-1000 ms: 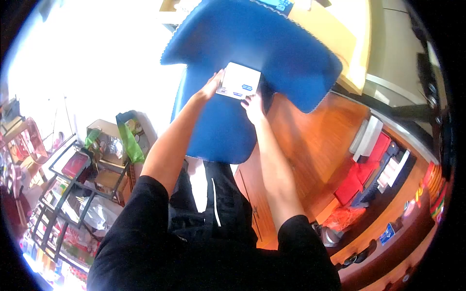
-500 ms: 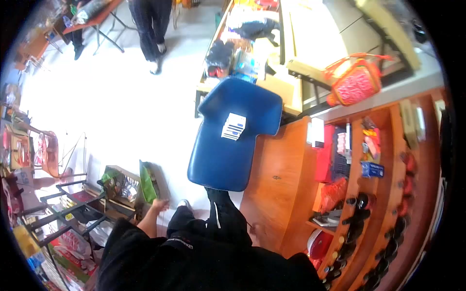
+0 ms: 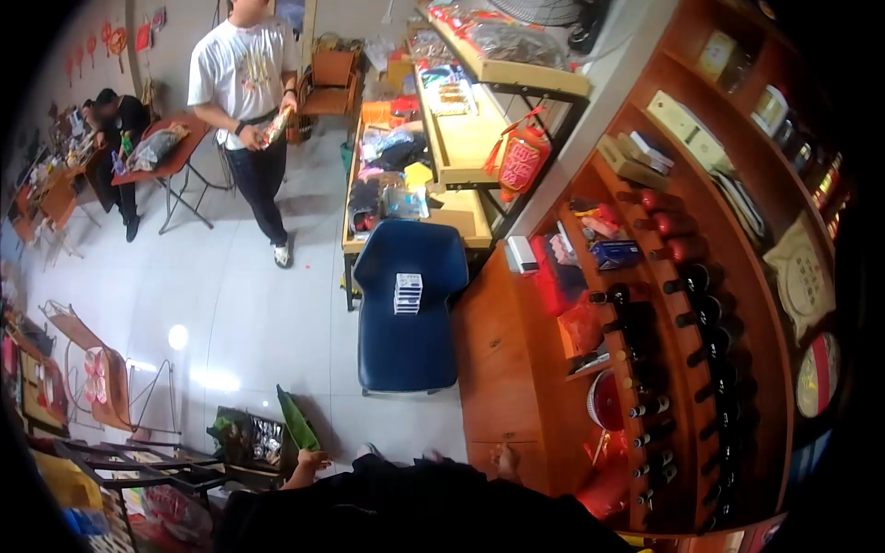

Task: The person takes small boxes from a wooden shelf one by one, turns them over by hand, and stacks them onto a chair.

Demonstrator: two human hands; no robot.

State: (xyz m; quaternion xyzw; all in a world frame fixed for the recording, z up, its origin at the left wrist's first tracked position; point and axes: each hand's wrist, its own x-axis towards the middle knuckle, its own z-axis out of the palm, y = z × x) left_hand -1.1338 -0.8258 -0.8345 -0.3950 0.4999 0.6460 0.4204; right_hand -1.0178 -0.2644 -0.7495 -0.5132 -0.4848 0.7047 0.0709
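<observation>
My left hand hangs low at my side, fingers apart and holding nothing, close to the lower end of a green bag. My right hand hangs beside the front of the wooden cabinet; it looks loosely open, with nothing seen in it. Ahead of me stands a blue chair. On its seat rests a group of small white boxes with blue markings, lined up together. Neither hand touches the chair or the boxes.
On the right, shelves hold several dark bottles. A cluttered wooden rack with a red lantern-like ornament stands behind the chair. A person in a white shirt holds a packet. Black metal frames stand at lower left.
My view has tilted up, bringing the person's upper body and more shelving into sight. The chair and boxes sit lower in view. My hands still hang at my sides.
</observation>
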